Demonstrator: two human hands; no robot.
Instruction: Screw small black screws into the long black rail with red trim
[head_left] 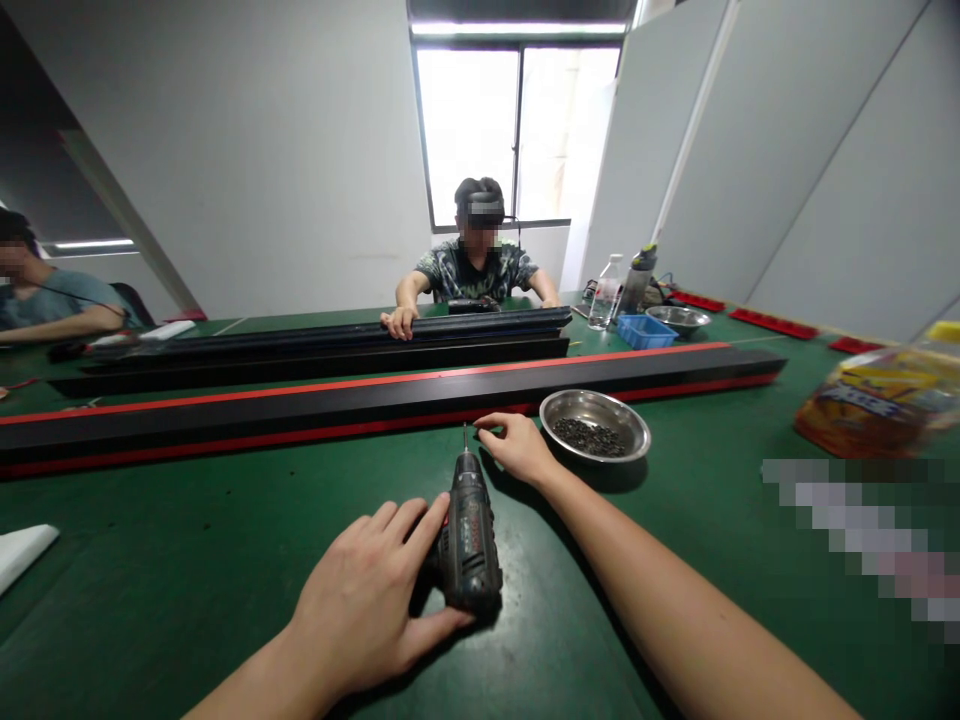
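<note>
My left hand (367, 575) is wrapped round a black cordless drill (472, 540) that lies low over the green table, its bit (466, 440) pointing away from me. Close to the bit's tip is my right hand (517, 447), thumb and forefinger drawn together. Whatever sits between those fingertips is too small to make out. Right beside this hand stands a steel bowl (640, 437) with many small dark screws (589, 437) in it. Beyond both hands a long black bar with red edges (375, 398) lies across the table.
Across the green table (300, 520) a co-worker (480, 260) rests a hand on dark long bars (480, 325). A blue basket (645, 332), bottles (604, 292) and a second bowl (679, 320) stand at the back right. A snack bag (862, 405) lies right. Another person (60, 295) sits left.
</note>
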